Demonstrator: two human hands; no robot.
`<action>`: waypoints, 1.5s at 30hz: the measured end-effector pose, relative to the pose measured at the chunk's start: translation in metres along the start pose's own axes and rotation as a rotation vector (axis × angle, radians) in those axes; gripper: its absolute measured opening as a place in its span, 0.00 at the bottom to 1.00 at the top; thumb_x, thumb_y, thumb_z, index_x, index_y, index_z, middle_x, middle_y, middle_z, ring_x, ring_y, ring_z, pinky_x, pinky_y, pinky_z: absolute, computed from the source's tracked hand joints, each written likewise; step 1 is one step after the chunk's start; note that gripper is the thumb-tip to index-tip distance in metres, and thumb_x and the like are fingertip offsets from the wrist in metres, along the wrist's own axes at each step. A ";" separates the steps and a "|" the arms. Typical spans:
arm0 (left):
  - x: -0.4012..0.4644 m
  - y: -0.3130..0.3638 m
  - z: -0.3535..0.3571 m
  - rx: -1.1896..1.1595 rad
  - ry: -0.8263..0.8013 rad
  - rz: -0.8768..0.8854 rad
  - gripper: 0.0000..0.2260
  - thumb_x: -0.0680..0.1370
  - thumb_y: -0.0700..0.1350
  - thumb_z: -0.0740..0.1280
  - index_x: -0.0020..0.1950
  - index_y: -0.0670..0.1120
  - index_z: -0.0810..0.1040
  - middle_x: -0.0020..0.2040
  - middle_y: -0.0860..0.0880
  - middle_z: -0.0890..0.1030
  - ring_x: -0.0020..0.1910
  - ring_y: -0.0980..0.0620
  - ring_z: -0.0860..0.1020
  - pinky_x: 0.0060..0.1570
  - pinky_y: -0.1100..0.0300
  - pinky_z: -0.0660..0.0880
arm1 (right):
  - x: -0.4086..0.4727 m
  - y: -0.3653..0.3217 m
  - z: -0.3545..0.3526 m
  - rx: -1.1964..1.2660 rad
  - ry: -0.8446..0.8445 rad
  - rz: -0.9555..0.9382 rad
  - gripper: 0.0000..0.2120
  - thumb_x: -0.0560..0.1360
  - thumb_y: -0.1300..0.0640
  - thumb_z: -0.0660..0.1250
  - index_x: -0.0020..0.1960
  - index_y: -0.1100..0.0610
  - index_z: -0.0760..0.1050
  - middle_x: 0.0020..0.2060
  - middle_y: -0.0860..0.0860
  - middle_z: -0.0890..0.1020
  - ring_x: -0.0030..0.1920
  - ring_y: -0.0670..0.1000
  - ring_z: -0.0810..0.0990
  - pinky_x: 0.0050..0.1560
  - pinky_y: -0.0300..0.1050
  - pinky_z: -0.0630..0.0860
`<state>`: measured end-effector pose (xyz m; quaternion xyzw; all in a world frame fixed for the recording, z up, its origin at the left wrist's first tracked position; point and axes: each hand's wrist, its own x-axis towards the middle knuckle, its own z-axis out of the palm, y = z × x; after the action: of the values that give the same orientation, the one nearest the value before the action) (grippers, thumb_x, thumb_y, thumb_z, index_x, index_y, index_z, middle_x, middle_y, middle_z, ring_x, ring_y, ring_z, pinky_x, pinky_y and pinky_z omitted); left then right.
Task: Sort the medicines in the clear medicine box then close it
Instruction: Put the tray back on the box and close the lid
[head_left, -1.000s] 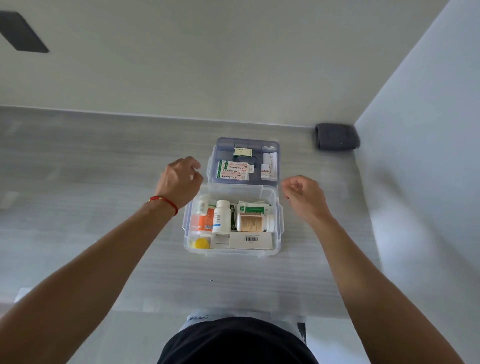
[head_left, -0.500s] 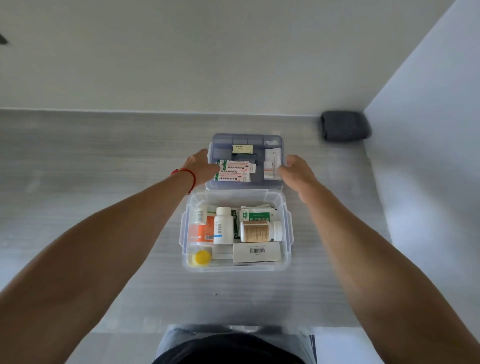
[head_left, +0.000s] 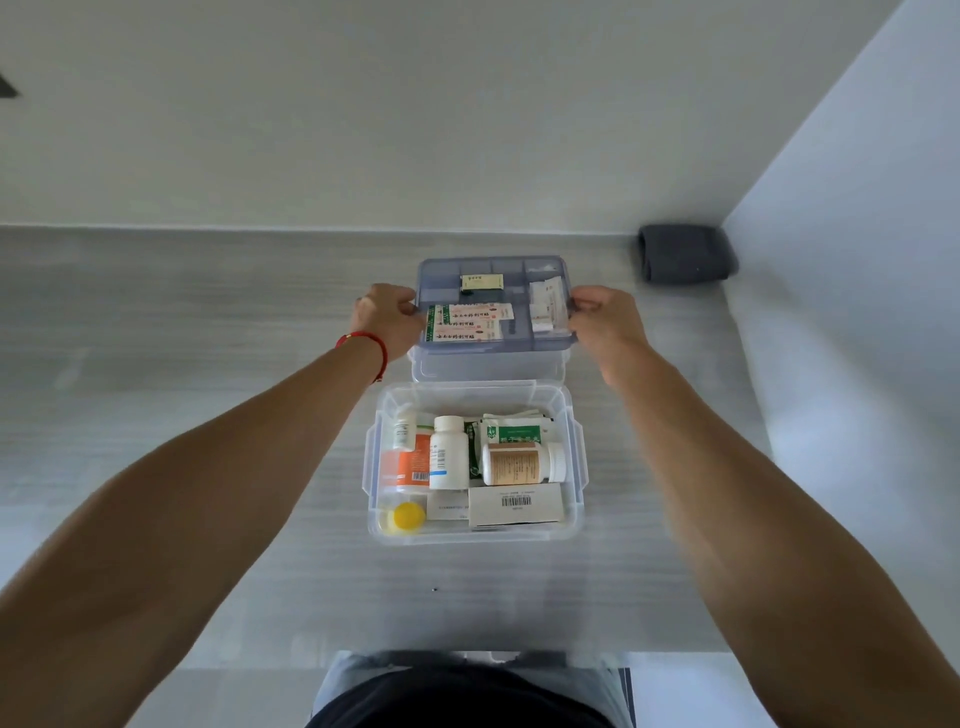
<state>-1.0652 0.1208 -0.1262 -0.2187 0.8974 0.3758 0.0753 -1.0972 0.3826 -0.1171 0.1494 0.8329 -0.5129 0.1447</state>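
Head view. The clear box (head_left: 475, 462) stands open on the grey worktop (head_left: 208, 312), directly in front of the person. It holds bottles (head_left: 448, 453) lying side by side, a carton (head_left: 515, 505) along the near wall and sachets (head_left: 511, 431) behind, all below the rim, presumably so that an insert can seat above them. The blue-tinted tray (head_left: 493, 304), divided into compartments and carrying plaster strips (head_left: 467, 322) and small packets (head_left: 545, 306), sits beyond the box, apparently atop the clear lid (head_left: 488, 364). The left hand (head_left: 387, 317) and right hand (head_left: 602, 317) each clasp one short end of the tray, fingers curled over its rim; a symmetric two-sided grip keeps the tray level so that loose items stay in their compartments. Judged step: moving the tray into the box before closing. A dark folded cloth (head_left: 685, 253) lies in the far corner, well apart.
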 end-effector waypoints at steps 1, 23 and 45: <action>-0.007 0.004 -0.007 -0.027 0.026 0.023 0.08 0.76 0.38 0.65 0.37 0.45 0.78 0.40 0.51 0.83 0.45 0.50 0.81 0.27 0.73 0.75 | -0.002 -0.005 -0.004 0.006 0.013 -0.009 0.17 0.77 0.67 0.69 0.64 0.57 0.81 0.57 0.52 0.86 0.56 0.53 0.85 0.58 0.50 0.83; -0.182 -0.063 -0.019 -0.387 0.129 -0.087 0.08 0.76 0.40 0.70 0.53 0.48 0.83 0.40 0.46 0.84 0.27 0.54 0.82 0.35 0.52 0.82 | -0.151 0.058 -0.028 -0.158 -0.089 -0.180 0.16 0.77 0.59 0.69 0.64 0.55 0.81 0.47 0.47 0.85 0.47 0.50 0.86 0.53 0.56 0.84; -0.174 -0.061 -0.012 -0.288 0.073 -0.204 0.13 0.78 0.45 0.70 0.62 0.48 0.77 0.50 0.46 0.82 0.44 0.45 0.82 0.44 0.47 0.82 | -0.138 0.074 -0.020 -0.203 -0.146 -0.005 0.20 0.80 0.47 0.68 0.69 0.52 0.73 0.55 0.47 0.81 0.52 0.49 0.82 0.54 0.55 0.83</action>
<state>-0.8819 0.1329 -0.1044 -0.3304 0.8097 0.4826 0.0484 -0.9434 0.4187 -0.1137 0.0944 0.8681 -0.4358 0.2182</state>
